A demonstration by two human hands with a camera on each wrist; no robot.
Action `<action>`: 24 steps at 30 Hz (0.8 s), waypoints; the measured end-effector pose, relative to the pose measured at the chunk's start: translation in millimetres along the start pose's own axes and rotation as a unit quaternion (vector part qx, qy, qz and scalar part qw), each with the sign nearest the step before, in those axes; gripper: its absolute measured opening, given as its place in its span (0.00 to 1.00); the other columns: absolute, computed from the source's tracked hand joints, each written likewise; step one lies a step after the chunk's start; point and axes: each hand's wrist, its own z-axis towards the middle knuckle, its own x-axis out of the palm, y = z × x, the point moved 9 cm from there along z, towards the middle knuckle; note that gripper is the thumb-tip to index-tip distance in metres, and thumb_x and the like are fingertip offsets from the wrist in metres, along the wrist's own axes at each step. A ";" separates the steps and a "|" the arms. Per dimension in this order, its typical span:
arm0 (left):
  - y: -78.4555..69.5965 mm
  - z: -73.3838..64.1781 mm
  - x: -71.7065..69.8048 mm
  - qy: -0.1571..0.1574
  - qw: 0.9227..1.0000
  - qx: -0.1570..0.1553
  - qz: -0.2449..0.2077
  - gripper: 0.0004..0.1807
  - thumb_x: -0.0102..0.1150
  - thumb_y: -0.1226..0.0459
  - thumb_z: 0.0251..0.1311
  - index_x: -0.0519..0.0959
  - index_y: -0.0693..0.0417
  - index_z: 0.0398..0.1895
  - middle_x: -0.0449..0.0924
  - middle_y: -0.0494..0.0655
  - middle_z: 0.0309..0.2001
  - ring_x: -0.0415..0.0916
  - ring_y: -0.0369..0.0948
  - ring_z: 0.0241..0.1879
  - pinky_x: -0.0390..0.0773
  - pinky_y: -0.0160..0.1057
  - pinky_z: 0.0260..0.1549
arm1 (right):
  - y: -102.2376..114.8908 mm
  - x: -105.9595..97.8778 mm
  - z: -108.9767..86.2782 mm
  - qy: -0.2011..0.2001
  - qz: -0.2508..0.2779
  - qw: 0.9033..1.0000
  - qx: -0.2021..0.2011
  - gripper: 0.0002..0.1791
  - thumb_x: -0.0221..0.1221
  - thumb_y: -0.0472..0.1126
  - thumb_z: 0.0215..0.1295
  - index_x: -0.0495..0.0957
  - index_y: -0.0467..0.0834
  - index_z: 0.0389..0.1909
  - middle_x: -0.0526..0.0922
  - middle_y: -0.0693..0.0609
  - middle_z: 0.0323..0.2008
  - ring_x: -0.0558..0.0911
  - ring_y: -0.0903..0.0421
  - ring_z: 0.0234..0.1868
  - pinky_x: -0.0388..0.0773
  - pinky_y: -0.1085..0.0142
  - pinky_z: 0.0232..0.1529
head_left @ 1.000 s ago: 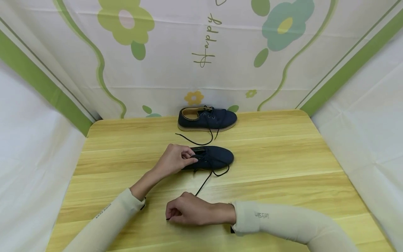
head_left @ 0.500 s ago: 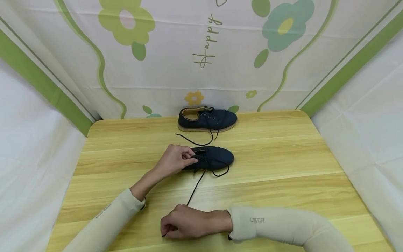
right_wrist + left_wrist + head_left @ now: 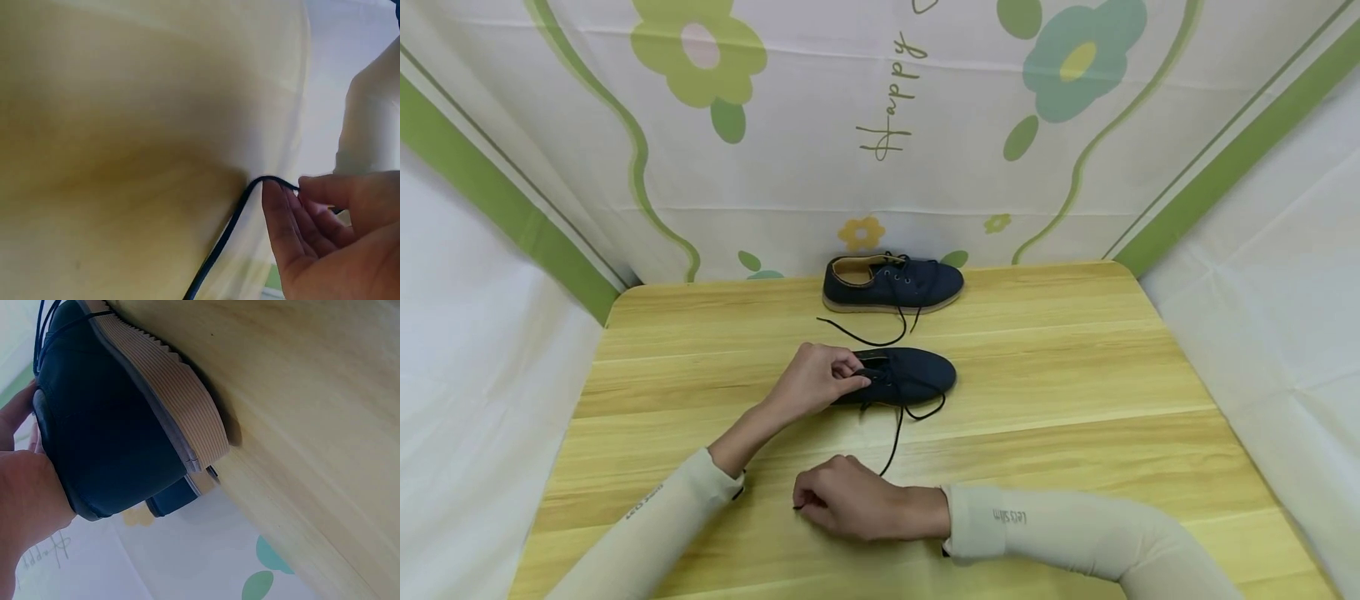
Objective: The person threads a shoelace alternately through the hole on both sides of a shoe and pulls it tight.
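In the head view a dark navy lace-up shoe [image 3: 925,373] lies on the wooden table with its toe to the right. My left hand [image 3: 812,379] grips the near edge of its opening, thumb outside and fingers at the inner side. The left wrist view shows the shoe's heel and ribbed tan sole [image 3: 181,394] close up beside the left hand [image 3: 25,487]. Nearer the front, my right hand [image 3: 853,498] pinches a black shoelace [image 3: 896,439] that runs back to this shoe. That shoelace [image 3: 225,234] bends over the fingers of the right hand [image 3: 319,219] in the right wrist view.
A second navy shoe [image 3: 917,287] stands at the table's back edge, its loose lace [image 3: 880,342] trailing forward. Behind it hangs a white curtain [image 3: 805,167] with printed flowers. White fabric [image 3: 1262,350] also flanks the wooden table [image 3: 1075,358] on both sides.
My right hand first drew toward the front edge with the lace straight, then came back up a little. The lace now curves slackly to the right. My left hand and both shoes stay put.
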 end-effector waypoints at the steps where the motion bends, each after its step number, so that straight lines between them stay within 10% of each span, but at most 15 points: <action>1: 0.3 0.0 -0.1 0.000 1.000 -0.001 0.000 0.05 0.76 0.62 0.64 0.90 0.53 0.36 0.89 0.41 0.32 0.85 0.33 0.31 0.85 0.37 0.35 | -4.1 -2.2 0.8 -0.010 -0.002 1.000 0.012 0.04 0.65 0.35 0.74 0.88 0.46 0.41 0.89 0.60 0.35 0.77 0.81 0.33 0.72 0.86 0.39; 13: -0.5 1.0 -0.6 0.002 1.000 -0.002 0.009 0.05 0.76 0.62 0.64 0.90 0.54 0.36 0.89 0.41 0.31 0.85 0.32 0.31 0.85 0.37 0.35 | -26.4 -28.5 -3.2 -0.070 -0.005 0.995 0.068 0.03 0.66 0.37 0.72 0.88 0.43 0.41 0.89 0.57 0.33 0.80 0.76 0.33 0.75 0.83 0.38; 24: -0.4 2.3 0.1 0.002 1.000 0.003 0.002 0.05 0.76 0.63 0.63 0.89 0.54 0.34 0.88 0.40 0.29 0.83 0.31 0.29 0.84 0.35 0.33 | -48.6 -112.4 -49.8 -0.188 -0.008 0.979 0.076 0.05 0.66 0.30 0.69 0.88 0.36 0.43 0.91 0.49 0.37 0.88 0.62 0.36 0.84 0.72 0.37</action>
